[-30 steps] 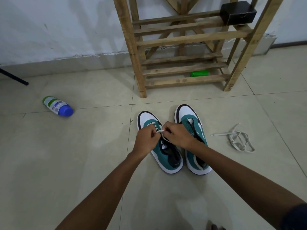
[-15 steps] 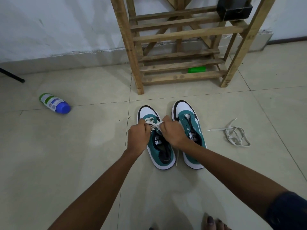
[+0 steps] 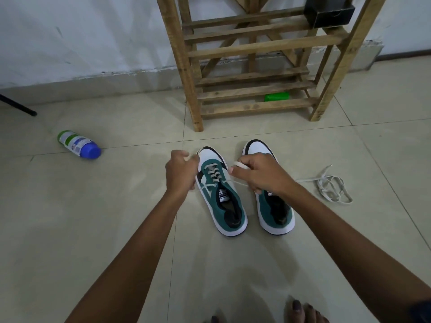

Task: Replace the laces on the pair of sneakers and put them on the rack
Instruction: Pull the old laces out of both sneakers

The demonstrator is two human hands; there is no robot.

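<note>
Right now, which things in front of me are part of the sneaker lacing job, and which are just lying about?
Part of the job:
left sneaker, lace being threaded
right sneaker
left hand and right hand, each gripping a lace end
loose lace on the floor
wooden rack

Just lying about:
blue-capped bottle on its side
green bottle under the rack
black box on the rack

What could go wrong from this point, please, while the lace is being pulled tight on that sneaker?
1. The left hand and right hand pull the lace ends apart; an uneven pull may leave one end short.
2. Nothing holds the left sneaker down, so it may slide or tip.
3. The loose lace lies beside the right sneaker and could snag the right arm.
</note>
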